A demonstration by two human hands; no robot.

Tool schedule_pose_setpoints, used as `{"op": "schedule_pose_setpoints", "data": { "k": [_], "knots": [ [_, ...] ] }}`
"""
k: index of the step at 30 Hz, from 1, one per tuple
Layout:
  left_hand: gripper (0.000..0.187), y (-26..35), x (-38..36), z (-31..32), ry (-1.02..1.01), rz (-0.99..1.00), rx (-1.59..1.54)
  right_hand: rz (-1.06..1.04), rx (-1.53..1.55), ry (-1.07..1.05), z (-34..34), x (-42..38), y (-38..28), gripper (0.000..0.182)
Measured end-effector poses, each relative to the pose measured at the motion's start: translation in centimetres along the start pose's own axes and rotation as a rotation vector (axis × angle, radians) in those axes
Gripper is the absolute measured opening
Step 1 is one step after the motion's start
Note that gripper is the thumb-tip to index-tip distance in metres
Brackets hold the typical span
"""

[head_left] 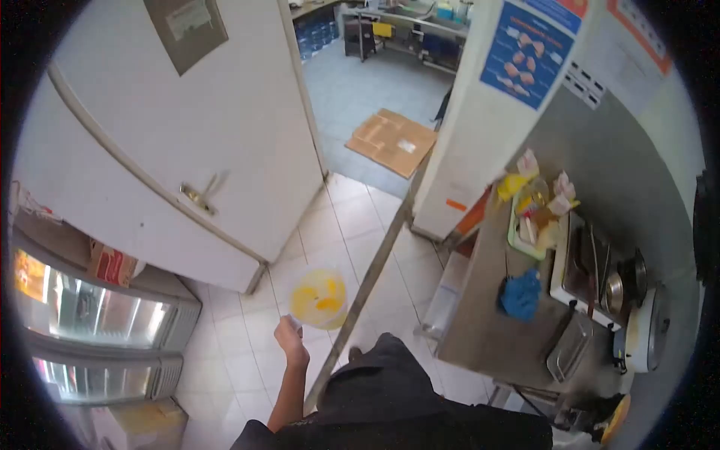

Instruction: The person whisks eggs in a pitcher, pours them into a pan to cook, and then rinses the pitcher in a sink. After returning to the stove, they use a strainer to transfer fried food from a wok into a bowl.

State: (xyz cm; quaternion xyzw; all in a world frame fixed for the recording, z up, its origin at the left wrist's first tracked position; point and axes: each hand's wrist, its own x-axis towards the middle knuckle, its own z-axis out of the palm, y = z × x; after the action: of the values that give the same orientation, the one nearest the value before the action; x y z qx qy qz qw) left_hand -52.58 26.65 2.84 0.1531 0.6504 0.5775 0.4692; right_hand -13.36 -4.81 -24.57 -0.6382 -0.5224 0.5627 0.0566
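Your left hand (pixel 291 341) is out in front of you, left of your body, with its fingers curled into a grip and the back of the hand toward you. The wrist runs nearly in line with your bare forearm (pixel 295 386), which slants up and away from a dark sleeve (pixel 256 436) at the near edge. Your dark-clothed leg (pixel 390 367) reaches forward, right of that arm, and a small part of a foot (pixel 355 352) shows beside it.
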Motion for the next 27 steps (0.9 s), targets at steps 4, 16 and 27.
{"op": "schedule_pose_setpoints", "data": {
  "k": [4,16,27],
  "knots": [
    [0.023,0.6,9.6,6.1,-0.006,0.013,-0.001,0.277,0.226,0.08,-4.8,11.1,-5.7,0.02],
    [0.029,11.7,32.4,31.9,-0.037,0.109,0.102,0.079,-0.764,-0.049,-23.5,49.1,-13.9,0.025],
    [0.028,15.8,53.9,60.3,-0.141,0.069,0.065,0.187,0.707,0.584,-64.7,72.7,-38.9,0.021]
  ]
}}
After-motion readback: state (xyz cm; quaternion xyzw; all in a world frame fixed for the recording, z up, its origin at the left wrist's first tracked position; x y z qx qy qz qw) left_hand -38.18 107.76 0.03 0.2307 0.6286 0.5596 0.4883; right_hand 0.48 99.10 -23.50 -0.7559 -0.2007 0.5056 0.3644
